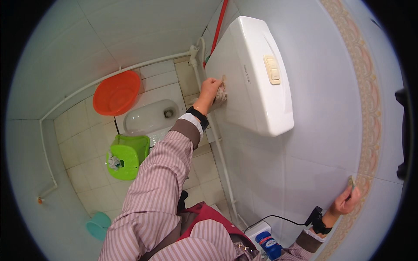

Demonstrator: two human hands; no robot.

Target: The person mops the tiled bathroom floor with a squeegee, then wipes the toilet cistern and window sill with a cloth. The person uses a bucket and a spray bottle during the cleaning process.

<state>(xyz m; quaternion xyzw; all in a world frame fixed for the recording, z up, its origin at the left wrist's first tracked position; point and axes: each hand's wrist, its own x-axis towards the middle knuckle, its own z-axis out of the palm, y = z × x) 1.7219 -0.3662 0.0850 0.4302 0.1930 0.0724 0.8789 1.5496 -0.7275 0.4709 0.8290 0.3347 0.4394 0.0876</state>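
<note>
One rag (pixel 221 95), gripped in my left hand (pixel 209 90), beside cistern (pixel 244 87), one greenish scrap (pixel 352 181), pinched in my right hand (pixel 347 201).

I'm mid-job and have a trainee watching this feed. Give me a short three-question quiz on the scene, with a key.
1. Which hand is nearer the white cistern?
2. True or false: the orange basin sits on the green stool.
3. The container near the lower edge is mainly: (a) yellow, (b) blue, (c) pink.

Key:
1. The left hand, holding a greyish wad by its side.
2. False; they stand apart.
3. b
</note>
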